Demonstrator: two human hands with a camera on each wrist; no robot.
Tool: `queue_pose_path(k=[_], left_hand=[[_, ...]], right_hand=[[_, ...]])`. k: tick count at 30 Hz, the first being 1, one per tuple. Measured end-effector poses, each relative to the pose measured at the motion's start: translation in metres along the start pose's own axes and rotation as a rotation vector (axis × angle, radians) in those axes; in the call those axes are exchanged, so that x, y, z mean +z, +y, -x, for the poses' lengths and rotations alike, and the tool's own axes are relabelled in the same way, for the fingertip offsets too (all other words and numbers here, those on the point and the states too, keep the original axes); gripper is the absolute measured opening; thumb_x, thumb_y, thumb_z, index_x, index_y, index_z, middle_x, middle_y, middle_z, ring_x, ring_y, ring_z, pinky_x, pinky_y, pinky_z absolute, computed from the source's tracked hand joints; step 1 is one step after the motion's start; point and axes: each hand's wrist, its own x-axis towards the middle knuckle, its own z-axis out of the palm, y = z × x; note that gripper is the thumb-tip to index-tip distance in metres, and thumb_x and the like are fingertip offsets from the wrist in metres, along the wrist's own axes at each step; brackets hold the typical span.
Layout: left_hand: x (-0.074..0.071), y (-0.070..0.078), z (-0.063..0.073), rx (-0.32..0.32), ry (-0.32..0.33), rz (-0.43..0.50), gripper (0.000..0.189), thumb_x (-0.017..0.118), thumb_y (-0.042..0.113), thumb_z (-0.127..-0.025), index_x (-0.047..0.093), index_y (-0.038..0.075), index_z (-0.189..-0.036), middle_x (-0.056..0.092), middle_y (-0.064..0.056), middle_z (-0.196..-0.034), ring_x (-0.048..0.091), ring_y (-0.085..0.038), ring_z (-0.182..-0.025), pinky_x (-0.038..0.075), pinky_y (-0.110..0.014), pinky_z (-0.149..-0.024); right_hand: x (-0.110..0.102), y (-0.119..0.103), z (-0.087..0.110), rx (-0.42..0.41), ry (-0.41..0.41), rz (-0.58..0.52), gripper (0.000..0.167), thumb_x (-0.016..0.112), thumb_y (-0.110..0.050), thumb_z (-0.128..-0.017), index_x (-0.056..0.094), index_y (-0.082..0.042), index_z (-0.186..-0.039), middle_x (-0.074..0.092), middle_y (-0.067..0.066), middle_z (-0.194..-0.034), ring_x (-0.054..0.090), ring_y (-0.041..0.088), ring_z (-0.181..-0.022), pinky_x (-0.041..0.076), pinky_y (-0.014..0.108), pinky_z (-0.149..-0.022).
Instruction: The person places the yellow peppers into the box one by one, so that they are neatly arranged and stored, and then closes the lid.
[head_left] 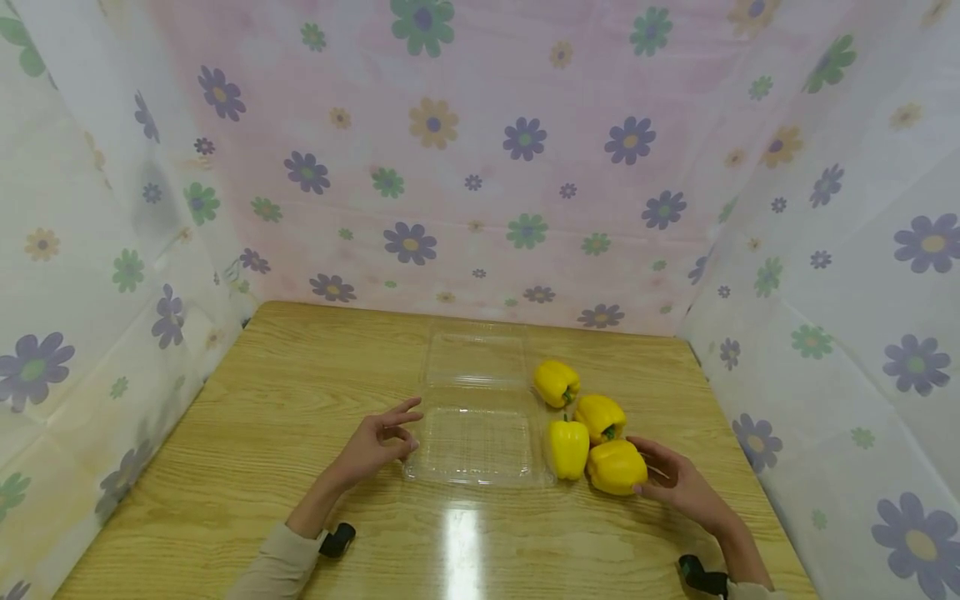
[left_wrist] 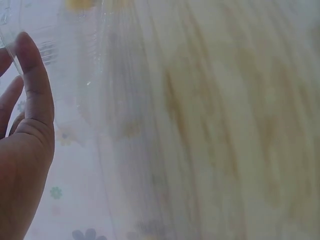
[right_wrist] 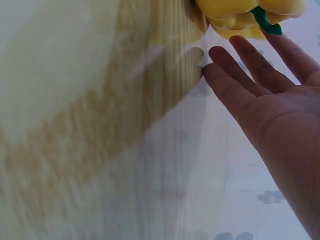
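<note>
A clear plastic clamshell box (head_left: 476,481) lies spread open on the table, its lid (head_left: 477,358) folded back away from me. At its left edge my left hand (head_left: 375,442) pinches the rim between thumb and finger, other fingers stretched out. The left wrist view has the clear rim passing between the fingers (left_wrist: 34,85). Several yellow bell peppers cluster right of the box. Around the right end of the nearest right pepper (head_left: 617,467) my right hand (head_left: 678,482) spreads. In the right wrist view its straight fingers (right_wrist: 255,60) reach toward a yellow pepper (right_wrist: 240,9) with a green stem.
Other yellow peppers stand close by: one upright (head_left: 568,450) against the box's right side, one behind it (head_left: 600,417), and one farther back (head_left: 557,383) beside the lid. Flowered cloth (head_left: 480,208) encloses the wooden table (head_left: 300,358) at the back and sides.
</note>
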Motion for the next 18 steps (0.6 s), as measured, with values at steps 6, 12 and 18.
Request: queue_pose_path(k=[6, 12, 18], left_hand=[[-0.0001, -0.0022, 0.0006, -0.010, -0.008, -0.021, 0.050, 0.069, 0.005, -0.097, 0.053, -0.014, -0.139, 0.026, -0.021, -0.166, 0.063, -0.011, -0.093, 0.060, -0.026, -0.071], [-0.0003, -0.0002, 0.0008, -0.020, -0.009, -0.018, 0.050, 0.069, 0.007, -0.097, 0.053, -0.015, -0.139, 0.025, -0.020, -0.166, 0.063, -0.010, -0.090, 0.059, -0.023, -0.071], [0.0000, 0.0016, 0.0002, -0.027, -0.003, -0.004, 0.050, 0.069, 0.007, -0.097, 0.052, -0.015, -0.139, 0.025, -0.019, -0.166, 0.061, -0.010, -0.087, 0.058, -0.023, -0.070]], right_hand=[[0.0019, 0.0010, -0.0004, -0.004, 0.008, -0.007, 0.072, 0.069, -0.008, -0.096, 0.031, 0.002, -0.157, 0.044, -0.002, -0.152, 0.049, -0.011, -0.127, 0.045, 0.013, -0.101], [0.0028, 0.0030, -0.0016, 0.001, 0.011, -0.009, 0.071, 0.068, -0.008, -0.097, 0.031, 0.000, -0.158, 0.039, 0.019, -0.156, 0.049, -0.012, -0.126, 0.046, 0.013, -0.100], [0.0043, 0.0066, -0.0029, -0.017, 0.031, -0.014, 0.072, 0.069, -0.006, -0.096, 0.032, 0.000, -0.157, 0.043, 0.009, -0.154, 0.049, -0.011, -0.127, 0.045, 0.013, -0.100]])
